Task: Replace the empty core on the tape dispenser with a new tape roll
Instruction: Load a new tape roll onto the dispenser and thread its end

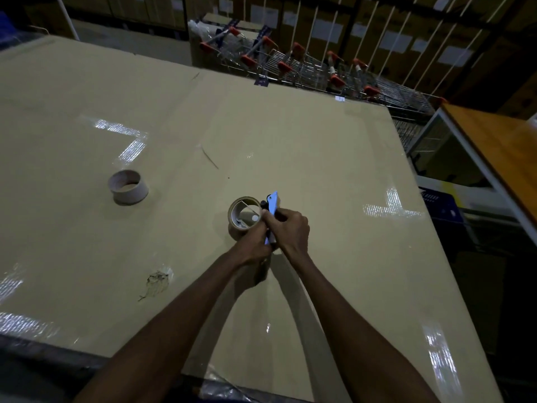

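A blue tape dispenser (272, 205) is held upright above the cardboard-covered table (305, 141), near its middle. A brown tape roll (234, 216) sits on the dispenser's left side, with the hub visible inside its core. My left hand (255, 242) grips the dispenser low down, next to the roll. From the right, my right hand (290, 231) closes around the dispenser body. An empty cardboard core (128, 187) lies on its end on the table, far to the left of both hands. The dispenser's handle is hidden by my hands.
Strips of clear tape (128, 141) shine on the cardboard in several places. A row of shopping trolleys with orange handles (319, 71) stands beyond the table's far edge. A wooden-topped table (499, 146) is at the right, and the floor drops away past the right edge.
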Demonstrator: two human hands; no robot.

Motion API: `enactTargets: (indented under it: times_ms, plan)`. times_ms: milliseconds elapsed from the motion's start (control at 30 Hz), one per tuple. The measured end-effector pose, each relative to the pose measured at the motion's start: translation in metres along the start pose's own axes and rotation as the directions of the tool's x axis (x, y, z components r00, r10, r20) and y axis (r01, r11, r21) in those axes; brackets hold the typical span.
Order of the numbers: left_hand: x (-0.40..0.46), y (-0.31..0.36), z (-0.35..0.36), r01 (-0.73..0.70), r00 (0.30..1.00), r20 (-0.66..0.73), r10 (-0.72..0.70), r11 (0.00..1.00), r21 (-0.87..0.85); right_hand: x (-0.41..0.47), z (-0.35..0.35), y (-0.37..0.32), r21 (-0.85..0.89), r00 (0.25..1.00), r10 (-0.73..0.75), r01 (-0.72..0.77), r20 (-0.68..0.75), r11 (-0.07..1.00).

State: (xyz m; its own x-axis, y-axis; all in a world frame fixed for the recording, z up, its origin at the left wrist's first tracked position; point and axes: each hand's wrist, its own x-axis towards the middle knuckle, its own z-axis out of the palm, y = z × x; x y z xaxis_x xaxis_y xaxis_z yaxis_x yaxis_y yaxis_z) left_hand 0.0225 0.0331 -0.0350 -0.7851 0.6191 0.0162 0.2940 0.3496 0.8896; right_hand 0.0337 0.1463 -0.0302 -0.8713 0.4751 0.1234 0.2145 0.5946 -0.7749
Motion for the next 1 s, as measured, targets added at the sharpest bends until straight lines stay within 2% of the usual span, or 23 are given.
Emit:
enactTargets:
  times_ms: [133, 200, 267, 333, 367, 467, 533, 700, 1000]
  plan:
    - [0.004, -0.004, -0.004, 0.113, 0.965, 0.236, -0.111, 0.994, 0.007, 0.008, -0.003, 0.0, 0.027, 0.993, 0.1, -0.102, 0.06, 0.994]
    - [0.008, 0.0, -0.013, 0.179, 0.936, 0.3, -0.184, 0.983, 0.044, 0.01, -0.003, 0.005, 0.006, 0.989, 0.091, -0.092, 0.119, 0.996]
    - [0.011, 0.001, -0.028, 0.245, 0.919, 0.317, -0.235, 0.97, 0.008, 0.012, -0.004, 0.013, -0.035, 0.981, 0.07, -0.064, 0.178, 0.997]
    - [0.012, 0.001, -0.044, 0.261, 0.944, 0.229, -0.235, 0.961, -0.09, 0.012, -0.006, 0.019, -0.08, 0.977, 0.049, -0.033, 0.207, 0.996]
    - [0.013, -0.001, -0.051, 0.237, 0.966, 0.133, -0.222, 0.964, -0.117, 0.013, -0.007, 0.022, -0.091, 0.976, 0.036, -0.016, 0.214, 0.996]
    - [0.013, -0.013, -0.065, 0.195, 0.967, -0.176, -0.186, 0.98, 0.034, 0.014, -0.01, 0.029, -0.104, 0.971, 0.032, -0.008, 0.238, 0.995]
    - [0.012, -0.025, -0.068, 0.217, 0.949, -0.263, -0.176, 0.967, 0.136, 0.015, -0.011, 0.031, -0.108, 0.963, 0.035, -0.006, 0.266, 0.994]
    - [0.006, -0.039, -0.064, 0.254, 0.953, -0.223, -0.203, 0.939, 0.231, 0.019, -0.016, 0.03, -0.122, 0.955, 0.01, 0.028, 0.298, 0.992]
    - [-0.003, -0.044, -0.046, 0.356, 0.927, -0.212, -0.311, 0.907, 0.224, 0.009, -0.02, 0.032, -0.15, 0.962, -0.002, 0.045, 0.273, 0.988]
